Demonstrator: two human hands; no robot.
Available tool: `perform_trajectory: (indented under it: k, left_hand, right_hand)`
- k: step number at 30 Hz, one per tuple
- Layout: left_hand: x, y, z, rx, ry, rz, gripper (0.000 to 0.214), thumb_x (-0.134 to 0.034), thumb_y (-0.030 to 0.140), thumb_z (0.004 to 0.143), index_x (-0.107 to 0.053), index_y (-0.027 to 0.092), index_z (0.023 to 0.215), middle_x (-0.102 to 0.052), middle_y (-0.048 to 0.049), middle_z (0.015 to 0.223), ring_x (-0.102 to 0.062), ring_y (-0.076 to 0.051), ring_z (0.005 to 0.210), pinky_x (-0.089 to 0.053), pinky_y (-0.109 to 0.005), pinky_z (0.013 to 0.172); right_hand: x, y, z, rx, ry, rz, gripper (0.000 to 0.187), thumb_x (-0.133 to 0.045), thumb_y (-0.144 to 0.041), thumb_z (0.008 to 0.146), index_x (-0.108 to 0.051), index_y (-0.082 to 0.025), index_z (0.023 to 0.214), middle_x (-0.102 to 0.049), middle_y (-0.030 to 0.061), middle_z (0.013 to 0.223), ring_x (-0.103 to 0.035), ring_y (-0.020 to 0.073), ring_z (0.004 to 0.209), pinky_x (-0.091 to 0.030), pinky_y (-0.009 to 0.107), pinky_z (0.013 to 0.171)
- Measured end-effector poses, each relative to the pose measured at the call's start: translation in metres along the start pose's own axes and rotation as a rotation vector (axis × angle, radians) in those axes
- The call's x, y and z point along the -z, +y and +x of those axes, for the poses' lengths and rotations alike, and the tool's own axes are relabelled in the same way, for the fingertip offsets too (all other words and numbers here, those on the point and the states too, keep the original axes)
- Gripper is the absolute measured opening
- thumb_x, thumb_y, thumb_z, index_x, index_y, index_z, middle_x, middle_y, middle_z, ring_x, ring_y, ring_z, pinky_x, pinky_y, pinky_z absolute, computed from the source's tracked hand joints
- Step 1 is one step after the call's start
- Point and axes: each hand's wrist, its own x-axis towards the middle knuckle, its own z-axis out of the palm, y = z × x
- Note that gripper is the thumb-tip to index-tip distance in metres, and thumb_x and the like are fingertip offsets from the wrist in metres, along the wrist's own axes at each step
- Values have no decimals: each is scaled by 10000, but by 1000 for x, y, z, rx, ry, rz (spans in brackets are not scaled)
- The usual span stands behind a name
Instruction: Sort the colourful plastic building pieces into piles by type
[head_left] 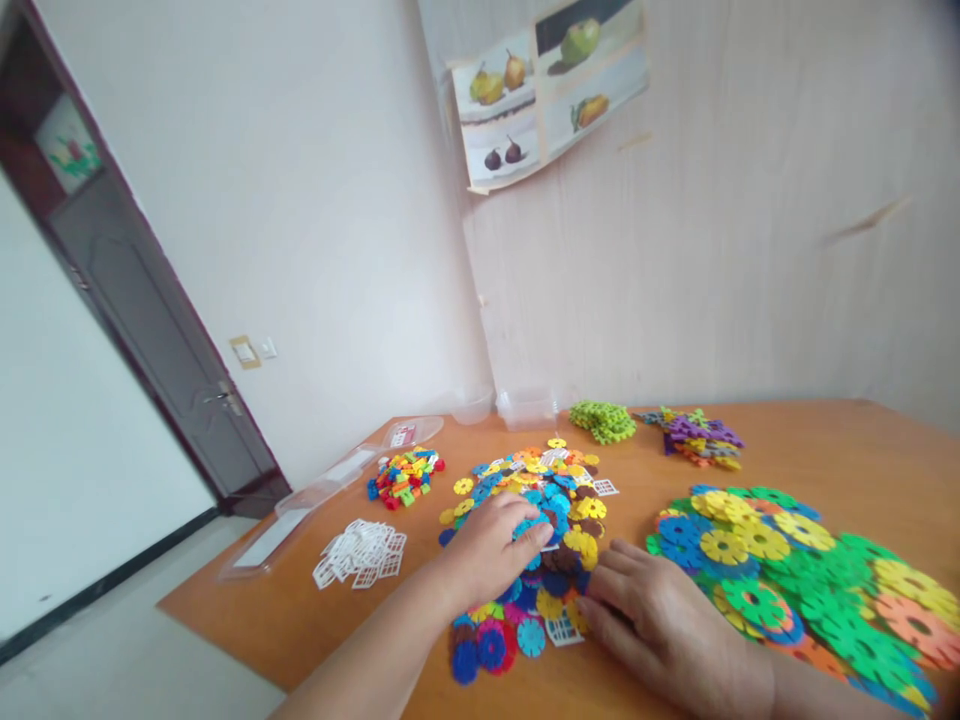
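A mixed pile of small notched plastic discs (531, 636) in blue, yellow, brown and pink lies mid-table, with white window-shaped pieces (564, 628) among it. My left hand (499, 548) reaches over its middle, thumb apart from the fingers, close to blue discs (553, 516). At the pile's right edge, my right hand (652, 615) rests low with bent fingers and thumb apart, beside yellow discs. Its fingertips are partly hidden. I see nothing held in either hand. To its right spreads a heap of larger flower-shaped discs (847, 590), mostly green, yellow and blue.
White window pieces (361, 552) and small coloured bricks (406, 477) form piles at left. Behind are light-green pieces (602, 421), purple and grey pieces (703, 436), and a clear plastic box (527, 408) by the wall. Clear lids (274, 540) lie along the table's left edge.
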Motion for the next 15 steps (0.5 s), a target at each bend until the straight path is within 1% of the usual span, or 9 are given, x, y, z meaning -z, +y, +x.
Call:
perform_trajectory:
  k: [2, 4, 6, 8, 10, 11, 13, 14, 15]
  left_hand:
    - [4, -2, -4, 3, 58, -58, 449, -438, 566, 948, -713, 249, 1109, -652, -77, 1228, -562, -235, 1189, -411, -356, 1074]
    - [13, -13, -2, 52, 160, -116, 464, -423, 569, 953, -706, 234, 1103, -653, -77, 1242, -555, -236, 1207, -399, -351, 1086]
    - [25, -35, 3, 164, 310, -168, 500, -415, 590, 946, -678, 206, 1129, -654, -90, 1252, -555, -245, 1215, -394, -356, 1086]
    - [43, -64, 9, 306, 425, -186, 535, -430, 616, 925, -635, 191, 1177, -645, -108, 1270, -553, -255, 1228, -403, -362, 1070]
    - [63, -96, 10, 421, 461, -101, 606, -527, 641, 861, -579, 183, 1255, -589, -133, 1349, -501, -281, 1297, -376, -386, 1090]
    - [73, -111, 8, 465, 463, -41, 677, -595, 650, 809, -545, 186, 1299, -552, -141, 1390, -461, -298, 1337, -359, -402, 1105]
    - [93, -140, 1, 538, 443, 96, 849, -711, 648, 695, -476, 200, 1378, -463, -154, 1470, -396, -328, 1387, -336, -422, 1124]
    - [102, -152, -4, 570, 417, 157, 923, -748, 643, 648, -451, 196, 1399, -435, -163, 1489, -373, -343, 1400, -328, -430, 1130]
    - [109, -163, -10, 590, 376, 196, 972, -770, 638, 616, -432, 195, 1413, -439, -166, 1484, -369, -351, 1401, -333, -436, 1127]
  right_hand:
    - [-1, 1, -1, 5, 8, 10, 296, -421, -293, 1007, -598, -197, 791, -628, 47, 819, -570, 164, 780, -407, 288, 698]
    - [-2, 3, -1, 13, 10, 25, 301, -420, -302, 1011, -598, -199, 792, -627, 49, 821, -569, 163, 770, -409, 287, 690]
    - [-3, 4, -2, 19, 3, 41, 301, -422, -314, 1013, -605, -201, 802, -627, 52, 822, -570, 165, 766, -416, 289, 690]
    - [-3, 4, -2, 17, -6, 42, 307, -413, -324, 1016, -610, -206, 813, -627, 55, 828, -572, 170, 768, -423, 296, 693]
    - [-3, 4, -2, 13, -13, 31, 313, -405, -326, 1019, -608, -210, 811, -628, 57, 830, -576, 174, 766, -425, 302, 688]
    - [-2, 4, -2, 12, -14, 25, 313, -407, -323, 1018, -604, -212, 802, -629, 56, 826, -578, 174, 759, -424, 302, 680]
    - [-1, 3, -1, 16, -8, 22, 306, -426, -317, 1012, -597, -218, 778, -631, 50, 807, -582, 170, 734, -419, 298, 649]
    - [-1, 3, -1, 23, -1, 22, 301, -439, -317, 1007, -594, -221, 768, -631, 47, 797, -584, 168, 723, -416, 295, 631]
    - [0, 3, 0, 31, 9, 24, 298, -451, -319, 1003, -591, -225, 757, -631, 43, 785, -585, 166, 712, -414, 292, 616]
